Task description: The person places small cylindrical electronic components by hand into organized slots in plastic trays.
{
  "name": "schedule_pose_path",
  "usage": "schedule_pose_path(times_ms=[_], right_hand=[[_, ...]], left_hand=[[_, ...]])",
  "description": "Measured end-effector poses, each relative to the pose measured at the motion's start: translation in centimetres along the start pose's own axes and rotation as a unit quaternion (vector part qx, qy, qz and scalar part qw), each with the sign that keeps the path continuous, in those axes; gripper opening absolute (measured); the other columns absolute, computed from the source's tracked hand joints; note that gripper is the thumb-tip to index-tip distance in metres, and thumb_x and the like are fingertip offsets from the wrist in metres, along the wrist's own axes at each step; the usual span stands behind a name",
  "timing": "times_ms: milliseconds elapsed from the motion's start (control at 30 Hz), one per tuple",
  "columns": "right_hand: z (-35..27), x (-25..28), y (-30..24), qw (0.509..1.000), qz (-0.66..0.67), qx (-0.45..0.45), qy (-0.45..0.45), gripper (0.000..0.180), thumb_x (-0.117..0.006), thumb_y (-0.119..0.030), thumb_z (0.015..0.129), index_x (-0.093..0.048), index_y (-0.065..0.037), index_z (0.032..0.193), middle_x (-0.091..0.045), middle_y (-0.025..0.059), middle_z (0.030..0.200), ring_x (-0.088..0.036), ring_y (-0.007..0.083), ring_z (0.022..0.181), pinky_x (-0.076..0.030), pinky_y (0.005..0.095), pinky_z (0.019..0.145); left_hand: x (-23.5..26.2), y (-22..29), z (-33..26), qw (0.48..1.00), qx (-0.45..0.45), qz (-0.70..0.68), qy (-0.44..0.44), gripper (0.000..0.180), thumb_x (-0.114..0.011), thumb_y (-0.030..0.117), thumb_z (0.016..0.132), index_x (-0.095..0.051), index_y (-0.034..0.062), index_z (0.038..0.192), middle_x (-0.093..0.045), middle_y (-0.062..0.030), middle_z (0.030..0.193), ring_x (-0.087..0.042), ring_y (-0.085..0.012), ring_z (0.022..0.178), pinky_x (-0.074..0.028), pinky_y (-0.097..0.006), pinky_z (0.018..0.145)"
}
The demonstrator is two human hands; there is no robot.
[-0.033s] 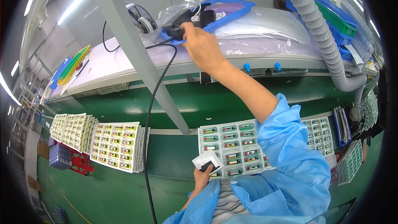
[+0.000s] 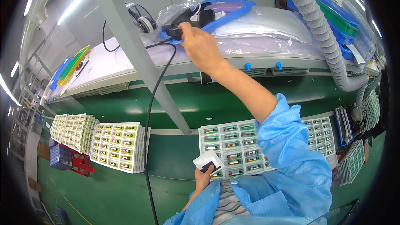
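Note:
My right hand (image 2: 202,49) reaches up to the shelf, its fingers closed on a black corded device (image 2: 175,31) at the near left end of a blue tray (image 2: 239,11). The device's exact kind is unclear, as my fingers cover part of it. A black cable (image 2: 151,112) runs from beside it down past the bench. Low in front of me, my left hand (image 2: 203,178) grips a white square packet with a black patch (image 2: 208,159). The packet is held over the near left corner of a pale blister tray (image 2: 221,152) containing several small red, black and yellow cylindrical parts.
Stacked blister trays stand at the left (image 2: 114,146) and right (image 2: 321,135). A grey post (image 2: 137,54) rises left of my right arm. A flexible grey duct (image 2: 325,41) hangs at the right. Clear plastic bags (image 2: 266,25) cover the shelf.
My right hand has shifted very slightly left, and the black device with it. The left hand and packet look unchanged.

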State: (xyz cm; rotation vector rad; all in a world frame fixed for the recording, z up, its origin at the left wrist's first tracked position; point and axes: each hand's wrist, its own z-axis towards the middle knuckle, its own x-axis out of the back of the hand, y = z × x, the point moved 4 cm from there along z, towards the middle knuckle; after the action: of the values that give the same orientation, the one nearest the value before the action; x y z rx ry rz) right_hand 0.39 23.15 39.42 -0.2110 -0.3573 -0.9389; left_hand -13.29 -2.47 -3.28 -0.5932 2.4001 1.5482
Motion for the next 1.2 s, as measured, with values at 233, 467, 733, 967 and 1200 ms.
schedule_pose_path(times_ms=[233, 467, 733, 967, 1200], right_hand=[[-0.9, -0.9, -1.4, 0.998, 0.050, -0.004, -0.032, 0.043, -0.068, -0.005, 0.079, -0.048, -0.002, 0.116, -0.060, 0.0156, 0.077, -0.063, 0.0339, 0.078, -0.050, 0.0430, 0.063], [-8.8, 6.1, -2.7, 0.985, 0.167, 0.032, 0.031, 0.052, -0.071, -0.005, 0.075, -0.051, -0.003, 0.122, -0.065, 0.0092, 0.091, -0.061, 0.0293, 0.082, -0.051, 0.0368, 0.068], [-42.5, 7.4, 2.5, 0.787, 0.217, -0.507, -0.275, 0.018, -0.069, -0.008, 0.085, -0.058, -0.002, 0.099, -0.065, 0.0069, 0.084, -0.063, 0.0151, 0.079, -0.049, 0.0280, 0.067], [-55.0, 9.9, 0.1, 0.712, 0.220, -0.579, -0.331, 0.007, -0.069, -0.005, 0.082, -0.064, -0.001, 0.085, -0.063, 0.0068, 0.079, -0.058, 0.0150, 0.069, -0.046, 0.0292, 0.063], [-51.6, 7.0, 0.0, 0.758, 0.212, -0.490, -0.375, 0.009, -0.071, -0.006, 0.078, -0.067, -0.002, 0.085, -0.058, 0.0071, 0.080, -0.058, 0.0193, 0.068, -0.046, 0.0312, 0.063]], left_hand=[[0.2, -1.1, -1.4, 1.000, 0.002, 0.008, -0.014, 0.042, -0.071, -0.004, 0.080, -0.054, -0.0026, 0.119, -0.065, -0.0115, 0.110, -0.064, -0.0195, 0.098, -0.053, -0.031, 0.085], [0.3, -1.1, -1.4, 0.997, -0.010, 0.076, -0.007, 0.039, -0.072, 0.000, 0.081, -0.057, -0.0027, 0.116, -0.066, -0.0110, 0.107, -0.064, -0.0189, 0.096, -0.052, -0.032, 0.086], [0.0, -2.5, -2.4, 0.983, 0.070, 0.151, -0.078, 0.038, -0.073, 0.004, 0.083, -0.057, -0.0031, 0.116, -0.067, -0.0088, 0.107, -0.063, -0.0143, 0.094, -0.051, -0.028, 0.084], [-0.5, -3.3, -3.0, 0.980, 0.097, 0.164, -0.065, 0.037, -0.072, 0.005, 0.084, -0.057, -0.0025, 0.116, -0.067, -0.0084, 0.106, -0.063, -0.0139, 0.094, -0.051, -0.028, 0.084], [0.4, -2.7, -2.8, 0.994, 0.077, 0.076, 0.030, 0.034, -0.070, 0.005, 0.086, -0.055, -0.0018, 0.116, -0.065, -0.0078, 0.105, -0.062, -0.0131, 0.092, -0.051, -0.026, 0.081]])
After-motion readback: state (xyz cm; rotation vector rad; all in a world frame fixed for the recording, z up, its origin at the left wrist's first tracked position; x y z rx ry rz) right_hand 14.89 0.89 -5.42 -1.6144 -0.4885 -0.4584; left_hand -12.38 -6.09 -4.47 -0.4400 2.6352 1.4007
